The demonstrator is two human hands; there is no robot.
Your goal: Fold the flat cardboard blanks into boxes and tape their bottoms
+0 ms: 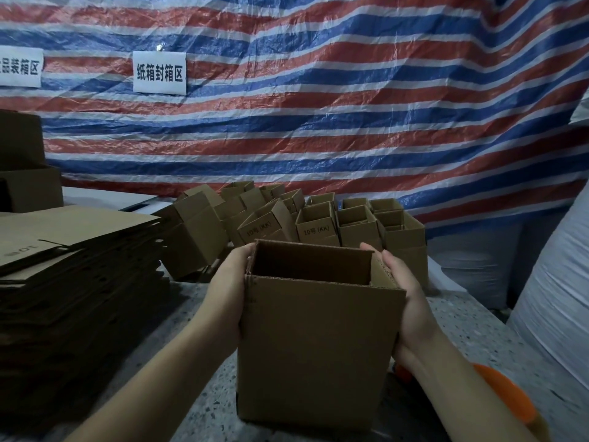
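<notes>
Two hands gripping one erected box (314, 339), open end up, sitting upright on the speckled tabletop (204, 371) front-centre. Left hand (228, 291) pressing flat on the box's left wall, fingertips reaching the top rim; can't see fingers past the edge. Right hand (404, 295) cupping the right wall and holding the right flap, fingers lying along it w/ thumb near the top. So both grips are on the box, one per side, fingers mostly straight, not curled.

Outward: orange object (500, 393) sitting under/behind the right forearm, partly hidden, can't ID it. Stack of flat blanks (73, 250) lying on the left, near the box but not touching. Cluster of finished boxes (318, 218) standing behind, open tops up, a few on the left tipping over; some showing "10号 (KK)" print. Bigger cartons (25, 173) sitting far left. Striped red/white/blue tarp (350, 106) hanging as backdrop w/ two white signs (159, 72). White sack (554, 298) standing at right.
</notes>
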